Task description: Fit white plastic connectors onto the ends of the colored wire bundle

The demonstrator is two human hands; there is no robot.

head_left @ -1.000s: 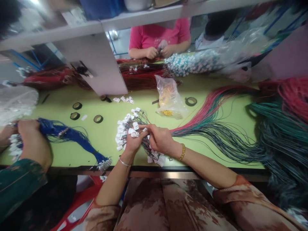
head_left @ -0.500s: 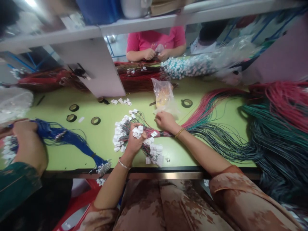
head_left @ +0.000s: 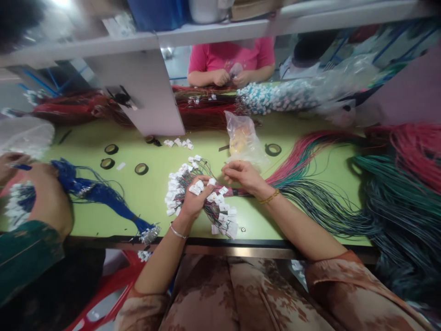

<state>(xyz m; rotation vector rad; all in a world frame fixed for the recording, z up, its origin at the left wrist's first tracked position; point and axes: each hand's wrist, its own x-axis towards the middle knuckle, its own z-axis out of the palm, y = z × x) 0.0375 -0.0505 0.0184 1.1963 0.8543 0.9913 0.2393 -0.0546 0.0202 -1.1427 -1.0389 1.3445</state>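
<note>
My left hand [head_left: 195, 198] is closed around several white plastic connectors [head_left: 197, 187] on thin wires, above the bundle's fanned-out end. More white connectors [head_left: 174, 188] spread over the table on both sides of that hand. Black tape wraps the wire bundle [head_left: 237, 192] just right of them. Over the bundle, my right hand [head_left: 243, 177] has its thumb and fingers pinched together; whatever lies between the tips is too small to make out. From the bundle, pink, green and dark wires [head_left: 310, 193] run off to the right.
Tape rolls [head_left: 141, 168] and a clear bag with yellow contents [head_left: 241, 140] lie on the green table [head_left: 138, 202]. At left a co-worker's arm [head_left: 51, 197] reaches over a blue wire bundle [head_left: 103, 195]. Across the table sits a person in pink [head_left: 230, 59], below a shelf [head_left: 220, 34].
My right hand's fingers have shifted and extended a little in their pinch. The left hand has turned slightly, spreading the connectors it holds. The whole view has moved slightly.
</note>
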